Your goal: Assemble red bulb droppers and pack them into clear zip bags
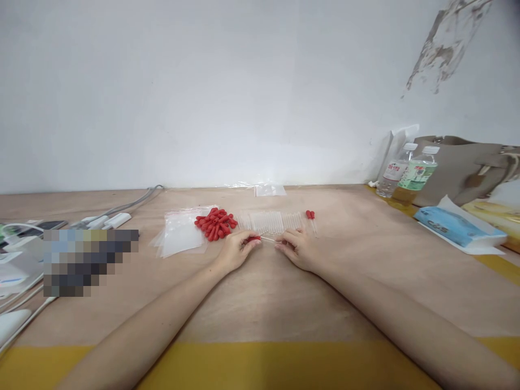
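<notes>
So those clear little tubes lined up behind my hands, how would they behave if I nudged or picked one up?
The clear tubes look thin and round, so a nudge would probably set them rolling across the flat table. They seem small and see-through, likely very light. If they are glass, which I cannot tell, they may snap easily, so a gentle pinch seems wise.

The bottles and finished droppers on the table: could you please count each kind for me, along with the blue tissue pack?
Bottles: 2
Finished droppers with red caps, lying apart on the right: 2
Blue tissue pack: 1
Total: 5
</notes>
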Available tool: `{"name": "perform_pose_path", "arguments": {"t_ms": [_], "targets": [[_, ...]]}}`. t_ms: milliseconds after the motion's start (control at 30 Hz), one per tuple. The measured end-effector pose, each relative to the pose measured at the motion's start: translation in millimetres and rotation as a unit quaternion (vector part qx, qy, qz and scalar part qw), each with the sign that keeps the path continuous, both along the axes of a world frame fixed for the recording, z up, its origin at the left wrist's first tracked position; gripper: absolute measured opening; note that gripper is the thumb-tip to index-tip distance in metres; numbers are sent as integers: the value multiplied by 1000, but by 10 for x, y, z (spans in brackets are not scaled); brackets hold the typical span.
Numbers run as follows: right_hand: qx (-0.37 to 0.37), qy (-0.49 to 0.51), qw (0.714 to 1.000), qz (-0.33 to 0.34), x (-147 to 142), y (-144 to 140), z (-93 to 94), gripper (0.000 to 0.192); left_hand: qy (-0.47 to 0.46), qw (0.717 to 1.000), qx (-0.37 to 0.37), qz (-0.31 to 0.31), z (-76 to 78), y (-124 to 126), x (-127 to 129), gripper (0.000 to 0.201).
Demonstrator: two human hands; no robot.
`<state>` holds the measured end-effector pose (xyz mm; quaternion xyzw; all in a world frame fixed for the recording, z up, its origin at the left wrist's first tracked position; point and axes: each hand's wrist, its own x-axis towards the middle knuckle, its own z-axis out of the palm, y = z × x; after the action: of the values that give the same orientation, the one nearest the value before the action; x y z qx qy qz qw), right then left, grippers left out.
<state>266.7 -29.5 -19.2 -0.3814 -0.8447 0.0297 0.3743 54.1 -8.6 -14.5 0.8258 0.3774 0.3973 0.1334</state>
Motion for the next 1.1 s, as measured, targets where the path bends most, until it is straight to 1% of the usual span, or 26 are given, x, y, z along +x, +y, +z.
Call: {"name": "perform_pose_path", "arguments": {"t_ms": [133,300,433,533,633,867,1100], "targets": [[10,-11,1000,9,15,26,-11,15,-14,999,-18,-31,-32,4,1,19],[8,-63,998,19,81,44,25,19,30,996,-40,-71,-1,-43,-2,18],[31,-106,994,15,118,55,56,20,68,994,-35,-81,17,-69,8,16],[57,-115,992,2,117,51,50,20,88,992,-23,-82,9,-65,10,16],[67,-116,991,-13,97,24,33,22,105,991,-4,-78,10,-63,10,17],[47,-110,993,-22,45,-43,47,23,125,989,25,-78,35,-96,20,21],[13,-135,990,-27,-12,-81,108,26,131,986,41,-95,26,-119,31,21]]}}
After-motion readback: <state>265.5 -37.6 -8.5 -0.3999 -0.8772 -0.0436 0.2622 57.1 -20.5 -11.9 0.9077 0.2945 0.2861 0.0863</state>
